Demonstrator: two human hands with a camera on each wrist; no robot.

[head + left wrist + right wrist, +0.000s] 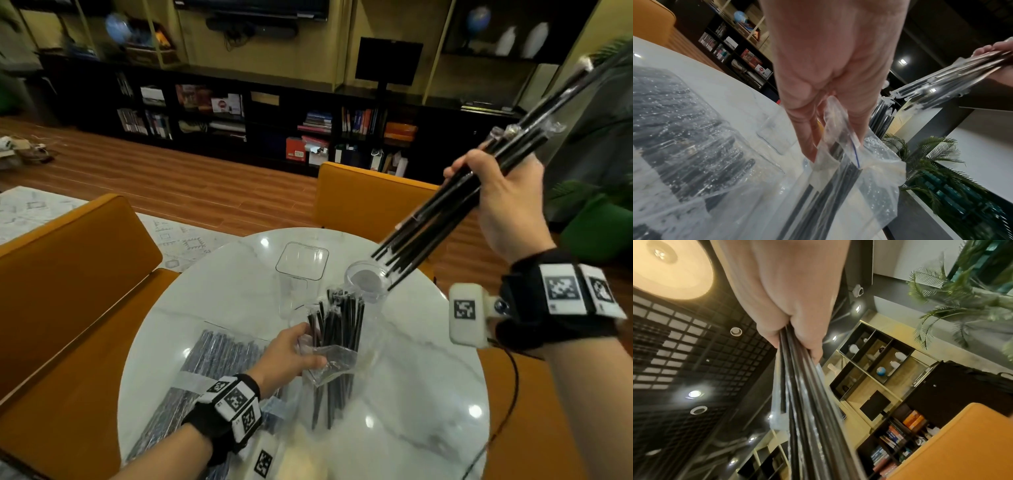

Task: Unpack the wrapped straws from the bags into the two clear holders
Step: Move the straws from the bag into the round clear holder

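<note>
My right hand [479, 174] is raised at the right and grips a bundle of black wrapped straws [445, 212] near its middle. The bundle slants down to the left, its lower ends fanned out just over the rim of the round clear holder [366, 282]. The right wrist view shows the same grip [797, 340] on the bundle [803, 394]. My left hand [308, 346] pinches the mouth of a clear zip bag [875, 178] with black straws [339, 325] standing out of it. The square clear holder [301, 262] stands behind, with no straws showing in it.
A second clear bag full of straws [212, 366] lies flat on the left of the round white marble table [428, 394]. Orange chairs [68, 274] [363, 198] stand at the left and far side. A black cable [512, 387] hangs off the table's right edge.
</note>
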